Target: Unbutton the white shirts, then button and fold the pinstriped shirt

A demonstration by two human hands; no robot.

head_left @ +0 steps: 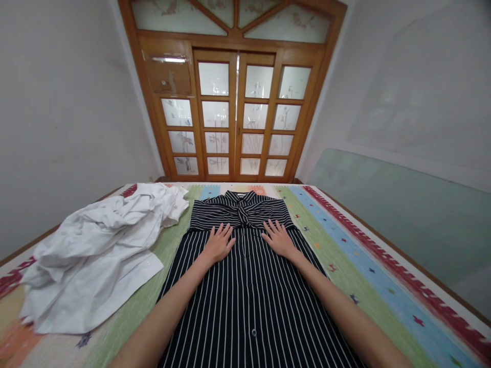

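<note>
A black shirt with white stripes (249, 286) lies front up on the bed, its collar at the far end. Both sleeves are folded inward across the chest and meet near the middle. My left hand (219, 243) rests flat on the shirt's left part, fingers spread, just below the folded sleeve. On the other side my right hand (279, 238) lies palm down with spread fingers, its tips by the sleeve's lower edge. Neither hand grips the fabric. Buttons run down the shirt's centre.
To the left, a crumpled white garment (103, 255) is heaped on the bed. A colourful striped bedsheet (345, 255) covers the mattress. Beyond its far edge stand wooden doors with glass panes (236, 117). Walls flank both sides, with a pale green panel (383, 204) on the right.
</note>
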